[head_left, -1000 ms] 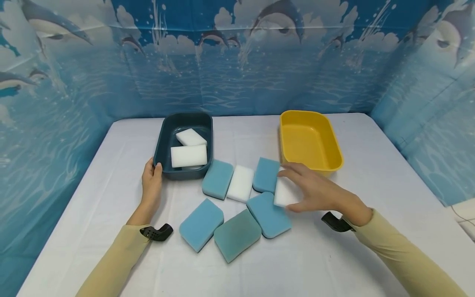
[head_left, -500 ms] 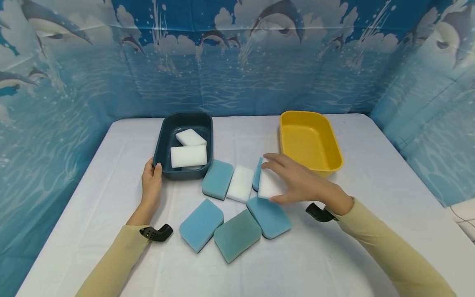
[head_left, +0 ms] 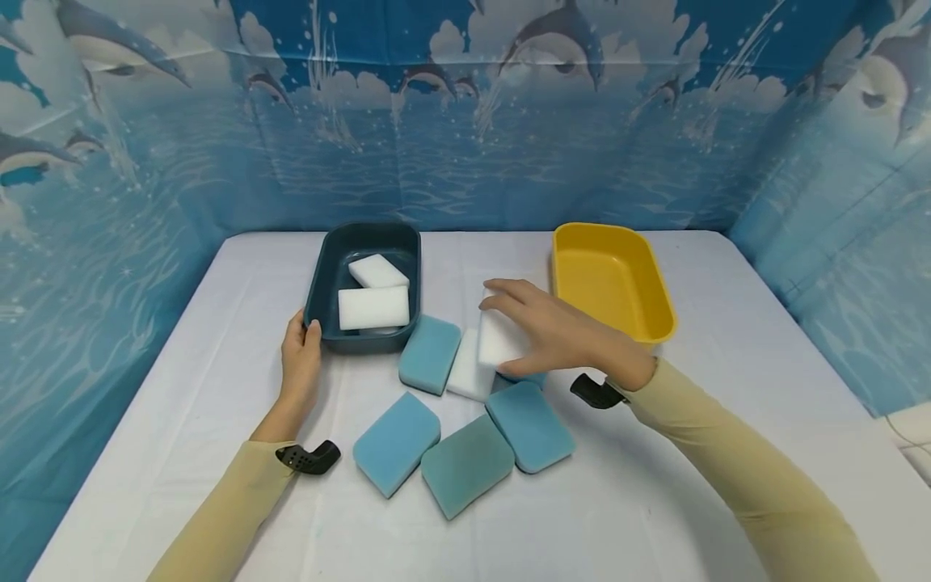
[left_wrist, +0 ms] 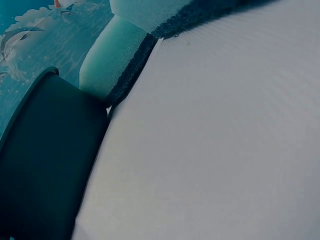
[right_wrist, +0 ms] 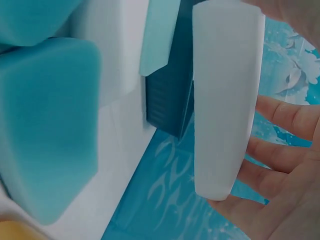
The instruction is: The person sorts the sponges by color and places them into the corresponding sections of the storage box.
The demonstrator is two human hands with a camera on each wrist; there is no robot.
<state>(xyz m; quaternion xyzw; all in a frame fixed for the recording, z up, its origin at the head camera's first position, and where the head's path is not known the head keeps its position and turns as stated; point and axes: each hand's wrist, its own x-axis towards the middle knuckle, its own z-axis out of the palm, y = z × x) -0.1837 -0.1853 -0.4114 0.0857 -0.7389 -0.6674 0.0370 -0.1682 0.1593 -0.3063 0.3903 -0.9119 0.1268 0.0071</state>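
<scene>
In the head view, my right hand [head_left: 563,327] holds a white sponge [head_left: 500,341] between thumb and fingers. It is raised above another white sponge [head_left: 465,373] on the table. The right wrist view shows the held sponge [right_wrist: 225,100] edge-on, gripped along its side. My left hand [head_left: 300,364] holds the near left corner of a dark teal bin [head_left: 367,343]. Inside that bin lie two white sponges, one [head_left: 373,307] in front of the other [head_left: 378,272]. Blue sponges lie spread before the bins, including one [head_left: 429,354] against the teal bin and one [head_left: 396,443] nearer me.
At the back right stands a yellow bin [head_left: 607,271] with nothing in it. A greener sponge [head_left: 468,465] and another blue sponge [head_left: 531,427] lie at the middle of the white tablecloth [head_left: 618,501]. A dolphin-print curtain [head_left: 465,162] hangs behind the table.
My right hand has lifted the white sponge from beside the yellow bin and carried it left across the blue sponges. My left hand stays at the teal bin.
</scene>
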